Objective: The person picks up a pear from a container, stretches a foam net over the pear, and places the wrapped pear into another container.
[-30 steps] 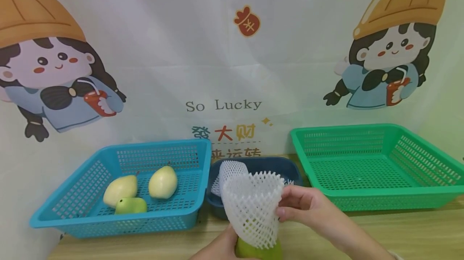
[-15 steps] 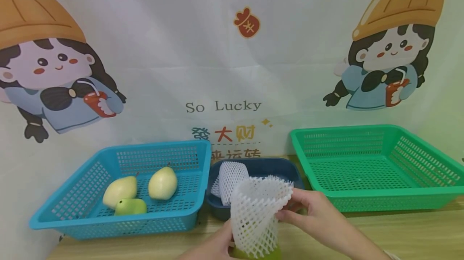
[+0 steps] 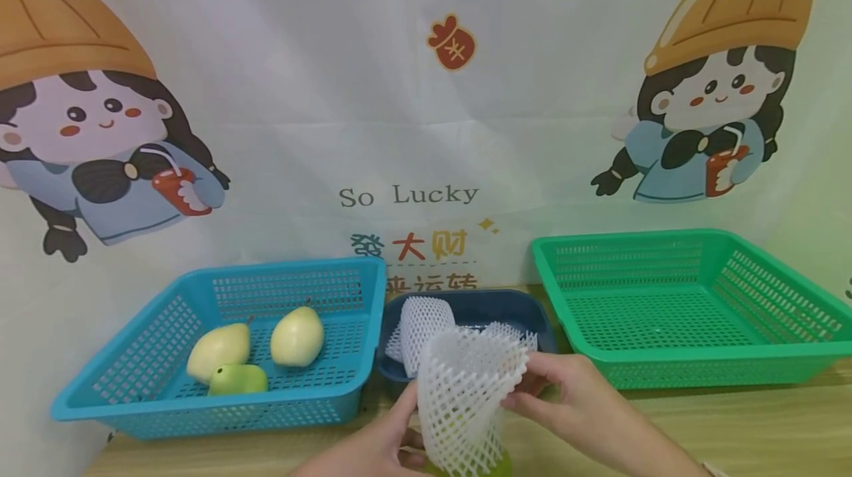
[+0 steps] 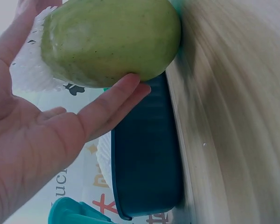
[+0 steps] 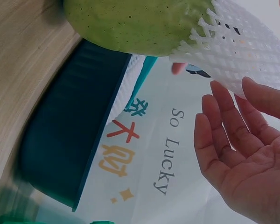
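Left hand [image 3: 382, 440] grips the green fruit [image 4: 112, 42], reaching higher beside the foam net [image 3: 439, 381] than a second ago; right hand [image 3: 566, 399] pinches the net's rim. Fruit's between my hands, lower end bare; I judge the net only partly on.

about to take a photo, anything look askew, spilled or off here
The white foam net looks lopsided: its gaping mouth slants towards the right hand, with the green fruit bare below it. No spill shows.
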`<state>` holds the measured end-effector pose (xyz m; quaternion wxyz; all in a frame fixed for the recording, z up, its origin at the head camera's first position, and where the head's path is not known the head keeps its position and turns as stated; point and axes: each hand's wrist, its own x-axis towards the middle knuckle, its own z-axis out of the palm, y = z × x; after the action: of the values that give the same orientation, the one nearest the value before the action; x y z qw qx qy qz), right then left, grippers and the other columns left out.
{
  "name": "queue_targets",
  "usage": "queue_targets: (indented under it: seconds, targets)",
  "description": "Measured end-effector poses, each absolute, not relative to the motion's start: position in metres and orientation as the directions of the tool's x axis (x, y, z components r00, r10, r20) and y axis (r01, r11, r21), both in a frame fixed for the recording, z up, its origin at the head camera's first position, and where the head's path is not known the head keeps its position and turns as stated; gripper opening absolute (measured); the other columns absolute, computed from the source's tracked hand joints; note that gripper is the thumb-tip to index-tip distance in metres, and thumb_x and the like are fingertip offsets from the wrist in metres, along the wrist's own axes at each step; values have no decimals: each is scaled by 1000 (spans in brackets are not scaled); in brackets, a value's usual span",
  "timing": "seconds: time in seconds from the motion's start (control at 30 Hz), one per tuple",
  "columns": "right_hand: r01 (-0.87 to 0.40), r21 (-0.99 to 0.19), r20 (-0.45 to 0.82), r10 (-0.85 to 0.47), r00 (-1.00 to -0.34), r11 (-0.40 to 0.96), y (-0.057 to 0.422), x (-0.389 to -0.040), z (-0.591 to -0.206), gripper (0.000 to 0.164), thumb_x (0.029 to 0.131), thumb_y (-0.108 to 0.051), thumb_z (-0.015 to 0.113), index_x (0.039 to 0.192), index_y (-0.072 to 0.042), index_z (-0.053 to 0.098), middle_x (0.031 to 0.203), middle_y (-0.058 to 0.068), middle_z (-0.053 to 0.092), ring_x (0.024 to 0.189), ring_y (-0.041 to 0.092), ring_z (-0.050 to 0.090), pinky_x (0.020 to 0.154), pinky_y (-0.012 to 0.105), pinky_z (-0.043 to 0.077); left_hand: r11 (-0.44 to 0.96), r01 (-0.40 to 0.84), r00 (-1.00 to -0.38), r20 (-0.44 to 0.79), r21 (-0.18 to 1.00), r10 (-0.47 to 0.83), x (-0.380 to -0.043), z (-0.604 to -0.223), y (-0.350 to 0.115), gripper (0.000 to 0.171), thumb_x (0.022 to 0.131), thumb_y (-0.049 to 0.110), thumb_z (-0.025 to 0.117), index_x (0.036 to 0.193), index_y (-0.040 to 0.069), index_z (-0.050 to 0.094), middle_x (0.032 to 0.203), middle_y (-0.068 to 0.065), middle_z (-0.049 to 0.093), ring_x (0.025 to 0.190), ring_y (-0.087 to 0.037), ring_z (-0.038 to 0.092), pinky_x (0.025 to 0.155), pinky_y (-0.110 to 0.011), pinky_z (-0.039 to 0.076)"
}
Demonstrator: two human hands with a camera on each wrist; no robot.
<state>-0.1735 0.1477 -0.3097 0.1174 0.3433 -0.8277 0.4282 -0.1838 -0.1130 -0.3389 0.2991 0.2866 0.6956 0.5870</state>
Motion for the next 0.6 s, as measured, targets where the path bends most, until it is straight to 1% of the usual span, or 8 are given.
queue_targets:
  seconds: [0.07,0.17,0.3,0.4,0.43,0.5,0.57,0.6]
  targets:
    - [-689,-611,508,-474,-719,390,147,-173,-310,10,84,-15,68,93,-11,66,84,-1,69,74,-2,59,63,22,51,133,50,-654,-68,990,754,-183,-337,-113,85,86,16,67,144,20,5,145,-17,17,111,-26,56,90,-32,49]
    - [-718,-585,538,-482,-692,377,146,-173,-310,8,84,-12,68,92,-11,65,83,-1,68,74,-2,58,61,21,51,130,80,-657,-46,988,753,-182,-333,-114,79,88,21,64,142,20,7,143,-18,21,112,-28,56,89,-33,50]
    - [-733,-569,551,-489,-677,373,145,-173,-310,9,83,-11,68,92,-11,65,81,-1,68,73,-2,58,61,21,51,157,124,-666,-35,980,745,-184,-331,-114,77,89,23,63,145,23,11,139,-17,34,112,-26,55,87,-33,50]
    - [-706,-602,510,-501,-699,373,147,-173,-310,12,85,-13,67,96,-10,64,83,-2,67,75,-2,58,63,22,51,183,102,-678,-66,978,732,-186,-331,-114,74,89,22,63,146,21,16,134,-14,45,111,-25,55,87,-36,51]
    - [-701,-612,497,-511,-702,367,147,-173,-310,15,85,-13,67,99,-9,63,86,0,67,77,-1,58,64,22,51,189,92,-680,-77,978,729,-186,-331,-114,72,90,22,62,146,19,18,134,-13,46,111,-25,55,87,-37,51]
    - [-666,-666,448,-535,-716,335,149,-173,-310,25,86,-14,66,108,-6,60,95,4,65,84,2,58,69,23,52,200,78,-686,-93,977,722,-187,-332,-113,68,90,22,62,145,17,23,132,-11,49,110,-24,56,86,-38,51]
    - [-602,-735,371,-557,-743,313,151,-173,-310,39,85,-15,67,120,-4,52,107,8,61,92,5,59,75,24,52,206,88,-689,-90,975,719,-187,-332,-113,65,89,23,63,143,16,27,131,-10,51,108,-22,57,85,-36,52]
    - [-579,-758,346,-568,-747,300,151,-172,-310,47,84,-15,68,125,-2,48,112,11,58,96,8,59,78,25,52,205,98,-689,-82,974,720,-187,-332,-113,64,89,23,63,142,15,28,130,-10,51,108,-21,57,84,-35,52]
